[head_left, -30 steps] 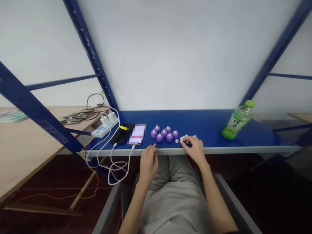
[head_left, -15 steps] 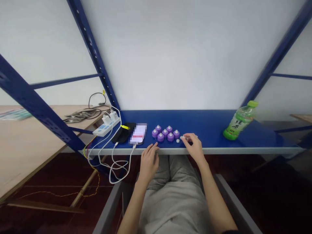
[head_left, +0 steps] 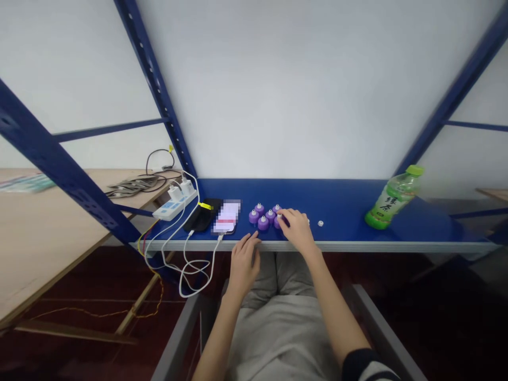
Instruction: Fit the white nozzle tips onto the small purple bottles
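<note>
**Head view:** two bare hands at a blue metal shelf (head_left: 337, 209), seen from above.
**Right grip (head_left: 296, 232):** fingers curved down over the purple caps (head_left: 262, 217), fingertips at the cluster's back row, a speck of white at the fingertips; clenched or merely touching, impossible to tell.
**Left grip (head_left: 245, 264):** released and empty, fingers resting on the shelf's front edge, below and left of the caps.
**Caps:** white-tipped, tightly grouped, partly under the right grip and just right of the left grip.
**White bead (head_left: 320, 224):** alone on the shelf, near the right grip, on its right.
**Farther right of the right grip:** green tea bottle (head_left: 392, 198), tilted, well apart.
**Left of the left grip:** smartphone (head_left: 226, 218) with pixelated screen, black pouch (head_left: 202, 216), white power strip (head_left: 174, 206), white charging cables (head_left: 194, 270) hanging over the edge.
</note>
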The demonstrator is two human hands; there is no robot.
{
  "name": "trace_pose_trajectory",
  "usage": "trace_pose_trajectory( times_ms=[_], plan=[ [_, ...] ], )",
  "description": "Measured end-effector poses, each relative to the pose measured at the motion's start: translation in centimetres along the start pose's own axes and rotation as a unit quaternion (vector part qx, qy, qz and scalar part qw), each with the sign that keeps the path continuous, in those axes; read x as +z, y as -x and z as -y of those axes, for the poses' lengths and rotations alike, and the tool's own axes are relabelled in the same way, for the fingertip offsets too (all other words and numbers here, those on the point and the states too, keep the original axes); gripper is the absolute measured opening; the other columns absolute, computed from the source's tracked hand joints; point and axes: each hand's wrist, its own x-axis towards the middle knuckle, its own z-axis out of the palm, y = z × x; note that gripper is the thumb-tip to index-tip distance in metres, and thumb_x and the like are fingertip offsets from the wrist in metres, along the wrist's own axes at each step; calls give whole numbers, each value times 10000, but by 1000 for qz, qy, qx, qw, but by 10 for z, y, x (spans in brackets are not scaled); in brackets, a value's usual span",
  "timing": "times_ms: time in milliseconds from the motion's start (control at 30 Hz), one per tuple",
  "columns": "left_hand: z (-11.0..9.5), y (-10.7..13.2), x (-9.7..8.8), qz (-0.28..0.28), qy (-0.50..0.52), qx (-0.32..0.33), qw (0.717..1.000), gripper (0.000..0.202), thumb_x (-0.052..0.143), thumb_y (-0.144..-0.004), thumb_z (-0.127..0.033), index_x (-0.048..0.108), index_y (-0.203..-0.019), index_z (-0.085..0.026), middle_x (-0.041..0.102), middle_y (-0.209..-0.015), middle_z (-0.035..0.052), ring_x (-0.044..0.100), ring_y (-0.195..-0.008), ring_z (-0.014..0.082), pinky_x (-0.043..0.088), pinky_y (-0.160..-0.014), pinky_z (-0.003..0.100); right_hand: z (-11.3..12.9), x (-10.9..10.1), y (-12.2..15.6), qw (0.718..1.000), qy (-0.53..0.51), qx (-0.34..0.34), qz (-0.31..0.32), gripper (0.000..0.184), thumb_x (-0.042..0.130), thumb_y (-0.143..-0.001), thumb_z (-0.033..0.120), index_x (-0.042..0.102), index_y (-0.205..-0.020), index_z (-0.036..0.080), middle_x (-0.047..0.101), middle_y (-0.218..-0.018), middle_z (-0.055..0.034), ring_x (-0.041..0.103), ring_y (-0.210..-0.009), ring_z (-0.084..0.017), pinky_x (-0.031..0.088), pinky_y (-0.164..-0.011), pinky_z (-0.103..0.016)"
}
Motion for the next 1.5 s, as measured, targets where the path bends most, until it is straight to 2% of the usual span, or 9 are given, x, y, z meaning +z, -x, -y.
trace_pose_trajectory(
  times_ms=[167, 333, 500, 633, 967, 1067, 1167, 1300, 1500],
  plan=[
    [-1, 0, 1, -12, 4, 0, 1000, 288, 488, -903, -79, 583, -1138, -216, 666, -1331, 88, 574, -1274, 282, 464, -1001, 461, 8, 1, 10, 998, 62, -11, 8, 268, 516, -947, 235, 673, -1164, 226, 726, -1028, -105, 599, -952, -289, 378, -780, -378],
    [-16, 2, 5, -87, 34, -26, 995, 246, 508, -916, -136, 606, -1132, -199, 641, -1325, 143, 590, -1243, 286, 469, -1018, 468, 20, 0, 18, 997, 65, -28, 14, 265, 509, -961, 234, 654, -1183, 245, 727, -1072, -87, 600, -974, -290, 385, -773, -382],
    [-34, 6, 15, -133, -19, -61, 989, 408, 629, -893, -281, 560, -1288, -205, 590, -1361, 175, 553, -1261, 337, 365, -1095, 556, 37, -8, 40, 999, 24, -19, 10, 254, 467, -1008, 278, 655, -1177, 255, 733, -1063, -65, 605, -964, -266, 391, -812, -381],
    [-38, 12, 23, -113, -50, -75, 990, 442, 664, -880, -369, 585, -1290, -222, 576, -1386, 183, 488, -1311, 390, 311, -1091, 618, 45, -10, 56, 1000, -4, -5, 3, 281, 411, -1041, 285, 673, -1137, 256, 740, -1080, -58, 615, -956, -257, 390, -803, -377],
    [-38, -4, 27, -86, 18, -74, 993, 271, 624, -905, -278, 624, -1174, -248, 667, -1303, 117, 514, -1314, 358, 251, -1141, 630, 45, -10, 59, 999, -32, 4, -15, 317, 395, -1044, 326, 695, -1110, 249, 753, -1068, -74, 650, -929, -252, 420, -810, -384],
    [-44, -6, 16, -68, 107, -62, 990, 292, 613, -915, -298, 596, -1199, -234, 691, -1248, 111, 583, -1259, 311, 367, -1119, 555, 40, -23, 64, 995, -94, 27, -18, 285, 441, -1025, 355, 699, -1098, 259, 761, -1057, -59, 678, -892, -239, 455, -831, -384],
    [-54, -5, -2, -23, 224, -86, 971, 334, 579, -936, -305, 563, -1260, -226, 696, -1219, 104, 666, -1136, 242, 526, -988, 404, 37, -42, 71, 985, -167, 54, 1, 246, 503, -993, 367, 694, -1113, 268, 761, -1060, -41, 701, -905, -224, 496, -850, -355],
    [-69, -8, -22, 35, 323, -105, 940, 340, 501, -979, -313, 555, -1304, -232, 670, -1284, 104, 646, -1184, 226, 510, -1029, 377, 37, -65, 80, 976, -200, 91, 12, 227, 532, -972, 408, 678, -1073, 266, 755, -967, -35, 705, -866, -217, 523, -783, -308],
    [-77, -11, -33, 52, 418, -161, 892, 344, 499, -980, -390, 555, -1277, -226, 697, -1166, 97, 674, -1083, 212, 535, -963, 349, 43, -76, 90, 971, -204, 98, 80, 466, 395, -1015, 453, 547, -644, 216, 554, -553, 19, 535, -539, -145, 404, -566, -255]
  ],
)
